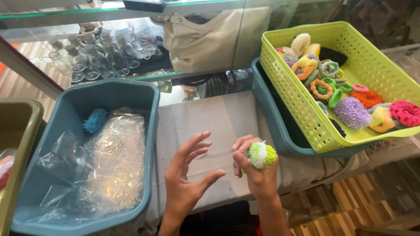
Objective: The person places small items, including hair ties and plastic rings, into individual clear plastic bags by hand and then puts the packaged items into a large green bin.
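Right hand pinches a fuzzy green-white scrunchie near centre, over the grey cloth. It's roundish, no clear long axis, fluffy face up. Left hand open, fingers spread, empty, just left of it.

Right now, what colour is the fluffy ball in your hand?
The fluffy ball in the right hand is white and lime green, seen in the head view.
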